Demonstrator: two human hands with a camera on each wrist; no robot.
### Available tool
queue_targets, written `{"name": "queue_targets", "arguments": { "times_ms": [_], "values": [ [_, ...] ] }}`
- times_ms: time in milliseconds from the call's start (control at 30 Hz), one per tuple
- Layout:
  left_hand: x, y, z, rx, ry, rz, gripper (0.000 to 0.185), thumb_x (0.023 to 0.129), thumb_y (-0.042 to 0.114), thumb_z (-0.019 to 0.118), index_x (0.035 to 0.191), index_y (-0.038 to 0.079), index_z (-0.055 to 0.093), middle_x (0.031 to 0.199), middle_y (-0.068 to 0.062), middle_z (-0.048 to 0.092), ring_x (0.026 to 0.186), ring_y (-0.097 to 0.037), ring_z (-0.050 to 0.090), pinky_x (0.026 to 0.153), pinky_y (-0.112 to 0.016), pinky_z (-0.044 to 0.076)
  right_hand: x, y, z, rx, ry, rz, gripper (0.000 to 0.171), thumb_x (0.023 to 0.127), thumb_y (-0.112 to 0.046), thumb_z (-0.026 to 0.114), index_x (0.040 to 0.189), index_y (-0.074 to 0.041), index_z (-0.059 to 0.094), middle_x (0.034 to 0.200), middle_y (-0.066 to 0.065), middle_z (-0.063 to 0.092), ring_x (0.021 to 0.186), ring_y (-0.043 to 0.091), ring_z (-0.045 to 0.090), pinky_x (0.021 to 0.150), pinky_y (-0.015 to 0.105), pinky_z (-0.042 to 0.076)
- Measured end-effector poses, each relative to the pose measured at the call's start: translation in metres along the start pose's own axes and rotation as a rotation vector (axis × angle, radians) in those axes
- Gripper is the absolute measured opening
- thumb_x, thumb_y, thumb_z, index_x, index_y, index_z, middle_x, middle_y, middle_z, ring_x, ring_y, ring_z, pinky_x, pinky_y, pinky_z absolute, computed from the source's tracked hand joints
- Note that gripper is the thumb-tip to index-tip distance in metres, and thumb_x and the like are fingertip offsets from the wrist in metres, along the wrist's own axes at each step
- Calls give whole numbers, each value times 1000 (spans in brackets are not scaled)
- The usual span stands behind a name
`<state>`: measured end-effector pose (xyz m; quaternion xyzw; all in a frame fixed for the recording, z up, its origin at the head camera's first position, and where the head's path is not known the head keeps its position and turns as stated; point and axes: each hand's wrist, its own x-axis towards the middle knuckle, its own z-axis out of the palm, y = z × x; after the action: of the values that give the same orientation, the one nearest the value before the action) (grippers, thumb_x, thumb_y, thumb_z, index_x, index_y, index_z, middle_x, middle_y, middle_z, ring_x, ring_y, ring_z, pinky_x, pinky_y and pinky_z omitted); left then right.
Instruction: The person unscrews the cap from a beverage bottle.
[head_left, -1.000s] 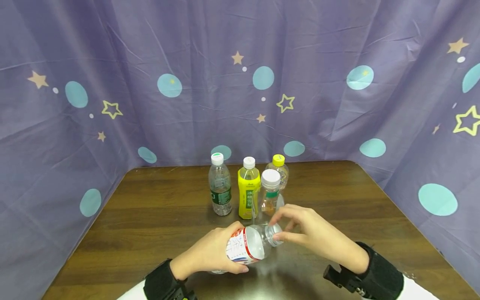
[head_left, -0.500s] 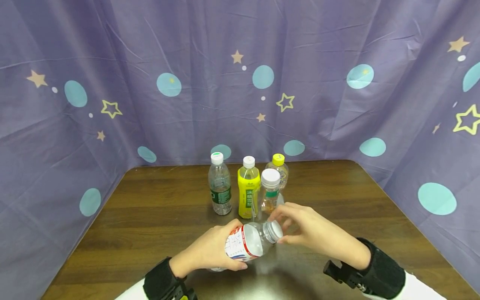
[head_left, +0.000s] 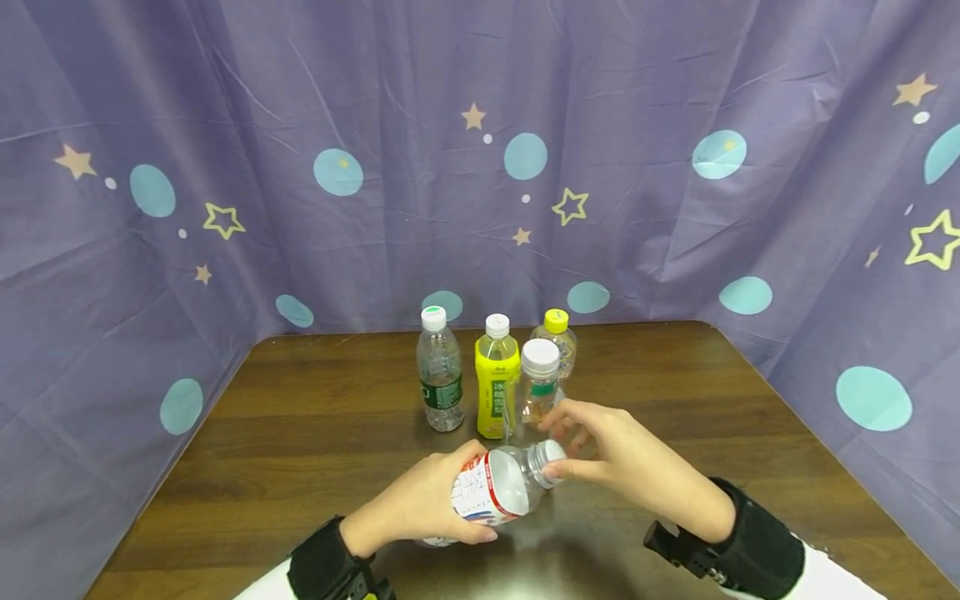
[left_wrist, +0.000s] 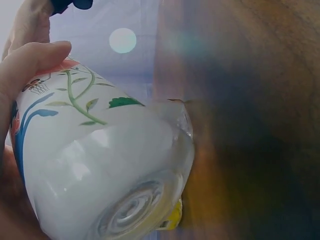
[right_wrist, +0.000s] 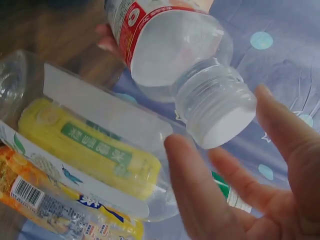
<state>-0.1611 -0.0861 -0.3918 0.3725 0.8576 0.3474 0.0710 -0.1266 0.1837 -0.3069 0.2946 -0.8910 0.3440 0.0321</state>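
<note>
My left hand [head_left: 420,504] grips a clear bottle [head_left: 498,487] with a white and red label, tilted so its neck points right. The left wrist view shows the bottle's base [left_wrist: 125,210] and my thumb [left_wrist: 30,60] on the flowered label. The white cap [head_left: 546,461] sits on the neck. My right hand [head_left: 562,442] hovers round that cap with its fingers spread. In the right wrist view the cap [right_wrist: 217,107] lies between thumb [right_wrist: 285,135] and forefinger [right_wrist: 192,190], with a gap showing beside the forefinger.
Several bottles stand just behind my hands on the brown wooden table [head_left: 300,433]: a clear one with a green label [head_left: 440,379], a yellow one [head_left: 497,383], a wide white-capped one [head_left: 538,387] and a yellow-capped one [head_left: 558,342]. A purple starred curtain [head_left: 225,125] surrounds the table.
My right hand's fingers have shifted round the cap and loosened from it. The left hand and the bottle have barely moved.
</note>
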Motion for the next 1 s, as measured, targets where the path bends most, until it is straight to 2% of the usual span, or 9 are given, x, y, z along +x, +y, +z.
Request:
{"name": "queue_targets", "arguments": {
  "times_ms": [133, 300, 400, 500, 633, 733, 867, 1000],
  "values": [
    [-1, 0, 1, 3, -7, -4, 64, 64, 47, 84, 113, 24, 50, 88, 15, 60, 71, 3, 57, 62, -18, 48, -2, -1, 0, -38, -38, 92, 38, 79, -50, 72, 96, -17, 61, 77, -13, 63, 67, -2, 57, 60, 21, 48],
    [-1, 2, 0, 0, -5, -1, 64, 64, 47, 84, 113, 24, 49, 89, 15, 60, 71, 3, 57, 62, -18, 48, -3, 0, 3, -16, -59, 81, 35, 79, -48, 72, 90, -17, 61, 71, -15, 62, 62, -4, 55, 56, 21, 46],
    [0, 2, 0, -7, -2, 3, 64, 64, 47, 84, 112, 24, 49, 89, 15, 60, 71, 3, 58, 62, -18, 48, -3, 1, 2, 6, -60, 48, 34, 80, -45, 72, 92, -15, 63, 73, -15, 64, 65, -4, 57, 57, 21, 48],
    [0, 1, 0, -5, 1, 8, 64, 65, 47, 84, 112, 23, 49, 89, 15, 60, 72, 3, 57, 62, -18, 48, -2, 0, 0, 18, -84, 18, 37, 81, -42, 72, 102, -12, 67, 80, -12, 68, 70, -3, 60, 61, 22, 50],
    [0, 0, -1, 6, -5, 1, 64, 65, 47, 84, 112, 23, 49, 89, 14, 60, 72, 3, 57, 63, -18, 48, -3, 0, -2, 12, -116, -67, 40, 80, -25, 76, 116, -10, 66, 98, -5, 71, 82, 0, 62, 68, 24, 53],
    [-1, 0, 0, 11, -12, -6, 65, 64, 48, 84, 113, 23, 49, 89, 15, 60, 72, 3, 56, 64, -18, 48, -4, 1, -1, -2, -109, -143, 42, 78, -13, 78, 119, -11, 66, 109, -1, 69, 88, 3, 62, 71, 24, 53],
    [-1, 0, 0, 5, -13, -2, 64, 64, 47, 85, 113, 24, 49, 90, 15, 60, 73, 3, 57, 64, -18, 48, -4, 3, 1, 16, -85, -170, 41, 80, -23, 76, 118, -12, 67, 110, -2, 69, 87, 2, 60, 69, 23, 53],
    [-1, 1, 0, -2, -9, 13, 64, 64, 47, 85, 112, 24, 49, 89, 15, 60, 72, 3, 57, 63, -18, 48, -4, 4, 3, 63, -56, -130, 33, 86, -33, 68, 114, -14, 69, 102, -7, 69, 82, 1, 60, 69, 24, 53]
  ]
}}
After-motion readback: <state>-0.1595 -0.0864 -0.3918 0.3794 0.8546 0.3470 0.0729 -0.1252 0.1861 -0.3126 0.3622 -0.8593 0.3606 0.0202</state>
